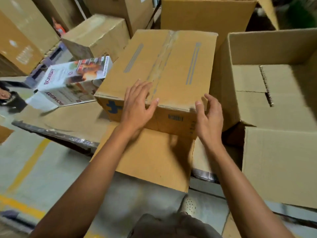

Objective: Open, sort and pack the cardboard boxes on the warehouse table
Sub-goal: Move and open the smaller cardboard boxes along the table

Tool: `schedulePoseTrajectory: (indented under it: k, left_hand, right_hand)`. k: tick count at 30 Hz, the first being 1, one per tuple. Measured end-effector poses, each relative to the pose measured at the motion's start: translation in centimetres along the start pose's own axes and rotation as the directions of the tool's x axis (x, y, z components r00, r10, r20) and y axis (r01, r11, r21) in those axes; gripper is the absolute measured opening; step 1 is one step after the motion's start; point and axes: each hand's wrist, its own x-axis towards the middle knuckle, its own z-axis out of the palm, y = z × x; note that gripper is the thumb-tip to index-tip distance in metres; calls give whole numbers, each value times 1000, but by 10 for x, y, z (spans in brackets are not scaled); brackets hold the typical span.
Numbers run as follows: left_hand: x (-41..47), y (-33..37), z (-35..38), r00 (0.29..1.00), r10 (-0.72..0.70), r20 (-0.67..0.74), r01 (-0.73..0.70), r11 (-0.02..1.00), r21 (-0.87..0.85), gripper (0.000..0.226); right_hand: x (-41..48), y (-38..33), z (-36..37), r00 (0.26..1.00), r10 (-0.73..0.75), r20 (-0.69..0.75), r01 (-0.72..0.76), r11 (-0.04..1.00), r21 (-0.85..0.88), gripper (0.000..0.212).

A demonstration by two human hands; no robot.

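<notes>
A taped, closed cardboard box (171, 66) lies in the middle of the table, with a clear tape strip down its top seam. My left hand (137, 103) rests with straight fingers on the box's near top edge, beside the tape. My right hand (209, 115) hovers at the box's near right corner, fingers loosely spread, holding nothing. A large open cardboard box (274, 86) stands to the right, its flaps folded out and its inside bare.
A white printed product box (72, 83) lies tilted at the left. Flat cardboard (151, 157) overhangs the table's near edge. More brown cartons (97, 36) stand behind. Another person's hand (3, 95) shows at the far left edge. A yellow floor line (27, 167) runs below.
</notes>
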Motion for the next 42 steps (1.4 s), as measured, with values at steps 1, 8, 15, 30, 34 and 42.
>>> schedulePoseTrajectory:
  k: [1,8,15,30,34,42]
  left_hand:
    - [10,0,1,997,-8,74,7,1000,12,63]
    - [26,1,10,890,-119,439,-40,940,337,110]
    - [-1,-13,-12,888,-19,460,-182,903,389,118]
    - [-4,-56,-70,921,85,380,-185,954,237,121]
    - [14,-54,-96,937,92,337,-149,978,149,111]
    - [52,-65,-143,956,48,289,40,956,-290,110]
  right_hand:
    - [1,1,2,998,61,3,-61,995,73,45]
    - [-7,35,41,856,508,-93,-395,760,516,53]
    - [-46,28,70,713,701,-35,-525,566,636,38]
    - [-88,-36,65,708,680,188,-652,529,543,71]
    - [-80,-66,55,795,593,129,-571,659,490,58]
    - [-42,-171,18,914,405,-32,-377,875,304,59]
